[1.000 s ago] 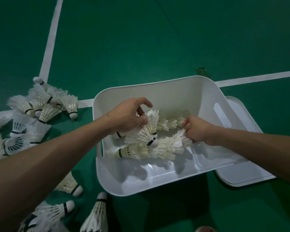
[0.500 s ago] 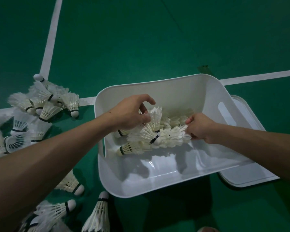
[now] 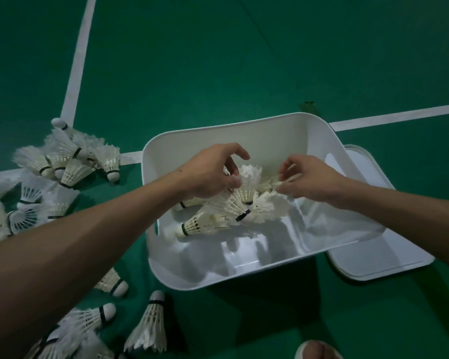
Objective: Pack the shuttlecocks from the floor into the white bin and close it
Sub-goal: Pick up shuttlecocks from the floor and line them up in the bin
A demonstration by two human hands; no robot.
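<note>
A cluster of shuttlecocks (image 3: 233, 208) lies bunched in the white bin (image 3: 244, 265), probably to save room; the left hand (image 3: 210, 172) pinches one's feathers, the right hand (image 3: 311, 177) curls loosely beside them, grip unclear; loose shuttlecocks (image 3: 70, 164) wait on the floor (image 3: 218, 60), the lid (image 3: 389, 255) just beside the bin

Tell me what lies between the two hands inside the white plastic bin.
In the head view, white feather shuttlecocks fill the gap between the left hand and right hand.

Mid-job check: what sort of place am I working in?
Most likely an indoor badminton court: a green floor marked with white lines, and feather shuttlecocks scattered beside the bin.
</note>
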